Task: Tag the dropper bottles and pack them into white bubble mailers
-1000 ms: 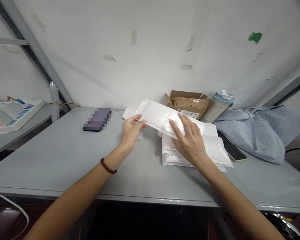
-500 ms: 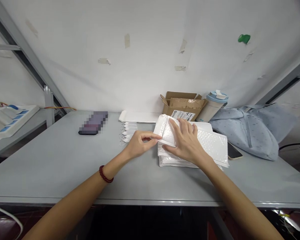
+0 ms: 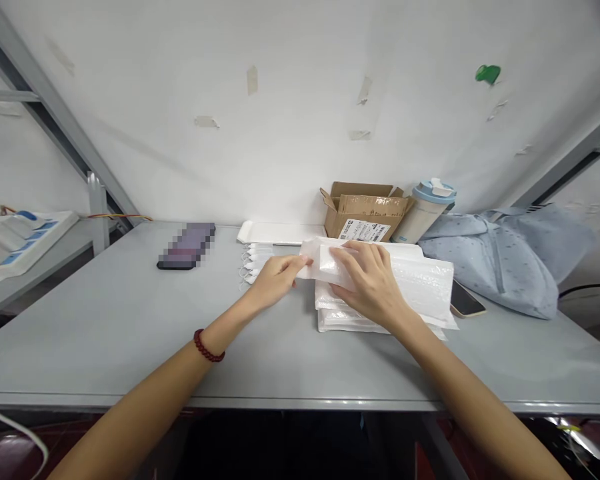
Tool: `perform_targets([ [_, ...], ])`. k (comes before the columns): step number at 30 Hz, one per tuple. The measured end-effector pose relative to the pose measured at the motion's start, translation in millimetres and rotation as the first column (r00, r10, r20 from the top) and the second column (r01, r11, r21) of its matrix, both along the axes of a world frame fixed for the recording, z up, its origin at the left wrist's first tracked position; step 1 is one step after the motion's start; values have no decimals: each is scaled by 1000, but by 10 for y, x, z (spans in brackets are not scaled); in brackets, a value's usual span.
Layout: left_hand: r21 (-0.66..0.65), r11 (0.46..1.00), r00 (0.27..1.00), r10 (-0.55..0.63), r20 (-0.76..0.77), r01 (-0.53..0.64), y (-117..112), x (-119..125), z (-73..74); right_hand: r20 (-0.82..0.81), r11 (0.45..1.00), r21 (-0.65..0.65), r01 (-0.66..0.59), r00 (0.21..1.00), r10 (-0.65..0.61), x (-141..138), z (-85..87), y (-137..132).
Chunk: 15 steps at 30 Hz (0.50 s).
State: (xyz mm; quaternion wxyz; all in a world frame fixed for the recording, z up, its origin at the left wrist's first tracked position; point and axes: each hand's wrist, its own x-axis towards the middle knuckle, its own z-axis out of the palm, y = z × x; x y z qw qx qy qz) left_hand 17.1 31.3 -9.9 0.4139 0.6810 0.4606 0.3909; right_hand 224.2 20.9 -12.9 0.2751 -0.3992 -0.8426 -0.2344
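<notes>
A white bubble mailer (image 3: 333, 270) lies on top of a pile of similar mailers (image 3: 425, 287) with its flap opened out to the left. My left hand (image 3: 275, 277) pinches the end of that flap between thumb and fingers. Across the mailer's body rests my right hand (image 3: 373, 283), its fingers over the top and its thumb along the near edge, gripping it. Several small clear packets with white tags and string loops (image 3: 259, 260) lie in a row just beyond my left hand. Behind them is a flat white mailer (image 3: 280, 233).
An opened cardboard box (image 3: 365, 210) and a tumbler with a blue lid (image 3: 425, 210) stand against the wall. A light blue cloth bag (image 3: 495, 260) and a phone (image 3: 465, 300) are at right. Another phone (image 3: 187, 247) lies at left on the grey table (image 3: 145, 333).
The flap, earlier lying folded against the mailer, is now opened and stretched leftward. My left hand has shifted slightly left and up with it; my right hand stays on the mailer.
</notes>
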Motion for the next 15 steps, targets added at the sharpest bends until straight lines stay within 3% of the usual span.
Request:
perform_targets([
  [4,6,985,983,171,-59,-171,150,-256,82,-85,1000,12,-6,996,7,45,0,39],
  [8,88,973,879,229,-419,-212,287,-672,195,-145,999,-27,-32,989,28,72,5,63],
  [13,-146,985,778,-21,-628,-92,353,-1014,240,-162,996,-77,-51,986,38,65,-9,66],
  [15,-200,975,742,-61,-668,-99,360,-1056,232,-161,995,-85,-47,986,33,62,-16,63],
])
